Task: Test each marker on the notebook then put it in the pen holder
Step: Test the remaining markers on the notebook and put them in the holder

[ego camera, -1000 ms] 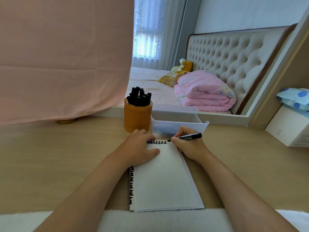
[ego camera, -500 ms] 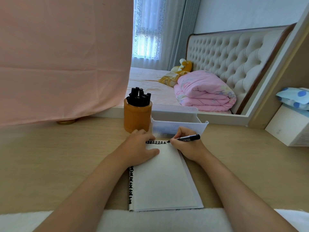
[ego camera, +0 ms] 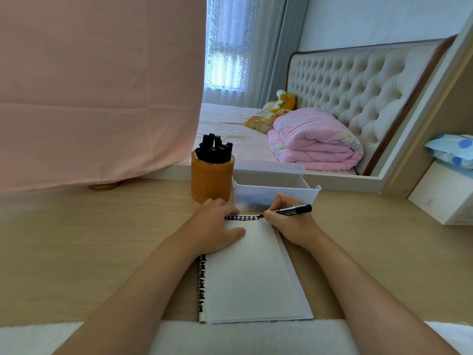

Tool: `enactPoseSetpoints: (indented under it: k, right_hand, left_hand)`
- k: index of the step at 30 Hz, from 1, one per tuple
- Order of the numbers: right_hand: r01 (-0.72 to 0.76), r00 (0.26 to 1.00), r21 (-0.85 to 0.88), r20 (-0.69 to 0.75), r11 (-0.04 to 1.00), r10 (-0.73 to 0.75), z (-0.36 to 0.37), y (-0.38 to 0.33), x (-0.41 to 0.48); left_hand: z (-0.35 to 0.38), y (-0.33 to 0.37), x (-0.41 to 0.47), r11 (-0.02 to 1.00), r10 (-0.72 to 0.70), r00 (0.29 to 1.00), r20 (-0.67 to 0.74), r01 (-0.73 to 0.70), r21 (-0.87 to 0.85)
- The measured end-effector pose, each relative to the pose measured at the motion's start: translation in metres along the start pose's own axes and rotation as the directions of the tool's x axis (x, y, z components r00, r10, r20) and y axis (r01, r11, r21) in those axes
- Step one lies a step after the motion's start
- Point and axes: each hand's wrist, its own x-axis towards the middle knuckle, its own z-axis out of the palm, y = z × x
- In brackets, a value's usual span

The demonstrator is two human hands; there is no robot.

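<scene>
A white notebook (ego camera: 252,272) lies open on the wooden desk (ego camera: 89,239), with black marks along its top and left edges. My left hand (ego camera: 217,226) rests flat on the upper left of the page. My right hand (ego camera: 289,224) grips a black marker (ego camera: 294,210), its tip touching the end of the row of marks at the page's top edge. Behind my left hand stands a brown cylindrical pen holder (ego camera: 212,175) with several black markers (ego camera: 215,151) in it.
A clear plastic tray (ego camera: 276,190) sits behind the notebook, right of the holder. A white box (ego camera: 442,198) stands at the right. A pink cloth (ego camera: 97,85) hangs at the back left. A white fluffy edge (ego camera: 230,336) lines the desk front.
The marker tip has moved slightly right along the top edge of the page, and the row of black marks is a little longer. My left hand has stayed put.
</scene>
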Motion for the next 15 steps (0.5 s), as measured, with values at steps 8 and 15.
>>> enactPoseSetpoints:
  k: [8,15]
  right_hand:
    - [0.008,0.998,-0.012,0.07,1.0,-0.007,-0.0023,-0.0046,-0.0024]
    - [-0.018,0.999,-0.004,0.043,1.0,0.018,-0.0009,-0.0055,-0.0013]
  left_hand:
    - [0.0001,-0.0001,0.0003,1.0,-0.005,1.0,0.005,0.005,0.006]
    - [-0.0001,-0.0009,-0.0007,1.0,-0.003,1.0,0.0,0.003,0.002]
